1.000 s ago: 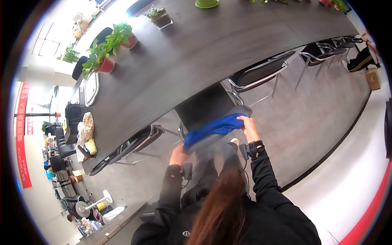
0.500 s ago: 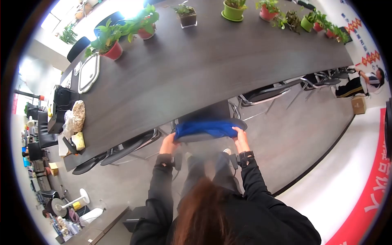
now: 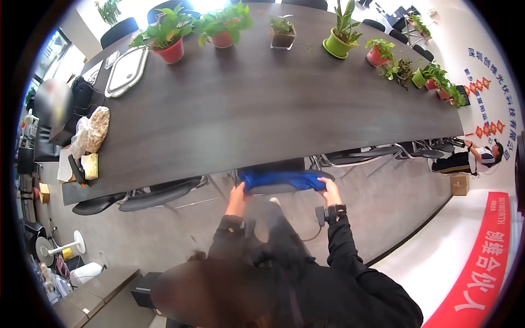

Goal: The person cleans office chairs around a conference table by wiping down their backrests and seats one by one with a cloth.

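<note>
A blue cloth [image 3: 281, 181] is stretched sideways between my two hands, loosely bunched into a long strip. My left hand [image 3: 236, 200] grips its left end, fingers closed on it. At the other end my right hand [image 3: 330, 191] holds the fabric, thumb on the near side. Directly beneath the cloth is the dark chair [image 3: 268, 189] at the table's near edge; whether the cloth touches it I cannot tell. Black cuffs with small dark devices are around both wrists.
A long dark table [image 3: 273, 126] spans the view. Potted plants [image 3: 222, 38] line its far side. On its left are a white tray [image 3: 126, 72], a plastic bag [image 3: 97, 130] and a yellow packet [image 3: 89, 166]. Chairs [image 3: 361, 157] line the near edge. A person [image 3: 465, 159] sits far right.
My view has tilted and turned, so the table and plants appear shifted. Both hands still hold the blue cloth; it now looks narrower in the middle.
</note>
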